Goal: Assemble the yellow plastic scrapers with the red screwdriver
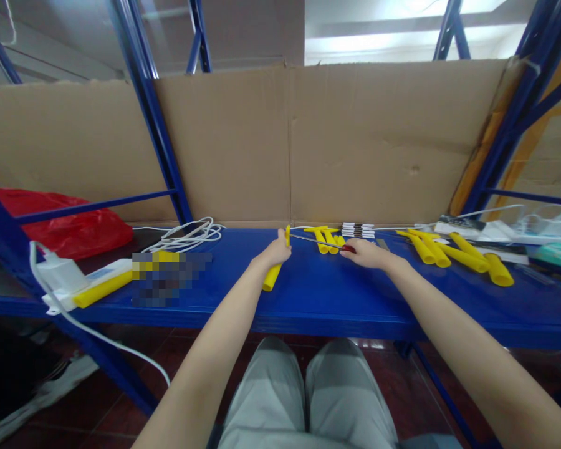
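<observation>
My left hand (277, 251) is closed around a yellow plastic piece with a tube-like handle (272, 278), held upright above the blue shelf (327, 299). The handle's lower end sticks out below my fist and its narrow top shows above. In my right hand (368, 254) is a screwdriver (315, 242) with a dark red handle. Its thin metal shaft points left, and the tip reaches the top of the yellow piece; whether it touches cannot be made out. Behind the shaft lie several similar yellow pieces (324, 240), beside a stack of small white-and-black items (358, 230).
More yellow pieces (431, 251) lie to the right, near white cables and adapters (558, 226). On the left are a power strip (110, 272), coiled white cable (187, 236) and a red plastic bag (70, 218). Cardboard (224, 149) lines the back between blue posts (161, 125).
</observation>
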Demonstrator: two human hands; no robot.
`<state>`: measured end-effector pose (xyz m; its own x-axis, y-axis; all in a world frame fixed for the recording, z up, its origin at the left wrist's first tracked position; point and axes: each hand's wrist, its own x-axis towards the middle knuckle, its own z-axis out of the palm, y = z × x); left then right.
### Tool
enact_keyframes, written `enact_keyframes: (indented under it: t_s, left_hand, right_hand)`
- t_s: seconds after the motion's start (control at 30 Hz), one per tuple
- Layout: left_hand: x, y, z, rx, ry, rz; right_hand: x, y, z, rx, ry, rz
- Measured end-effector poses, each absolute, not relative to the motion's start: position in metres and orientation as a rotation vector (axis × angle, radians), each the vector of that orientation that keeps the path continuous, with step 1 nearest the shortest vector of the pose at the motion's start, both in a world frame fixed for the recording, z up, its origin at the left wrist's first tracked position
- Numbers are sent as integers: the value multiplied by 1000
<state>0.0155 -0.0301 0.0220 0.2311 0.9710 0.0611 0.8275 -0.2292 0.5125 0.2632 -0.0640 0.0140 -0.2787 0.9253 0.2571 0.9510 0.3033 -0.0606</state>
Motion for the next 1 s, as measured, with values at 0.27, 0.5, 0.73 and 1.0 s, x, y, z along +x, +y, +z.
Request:
enact_keyframes:
  t_s: [0.27, 0.5, 0.73, 1.0]
  left_hand:
    - [16, -34, 25, 2146, 1665, 517]
    - [15, -34, 24, 2154, 1660, 512]
    - [16, -37, 26, 2161, 1663, 514]
    - [16, -34, 24, 2166, 1669, 498]
  right_hand:
    - [258, -76, 22, -1857, -2192, -389]
    - [264, -70, 20, -1771, -2288, -165]
    - [258, -77, 24, -1861, -2223, -425]
    - [263, -75, 25, -1792, -2329, -187]
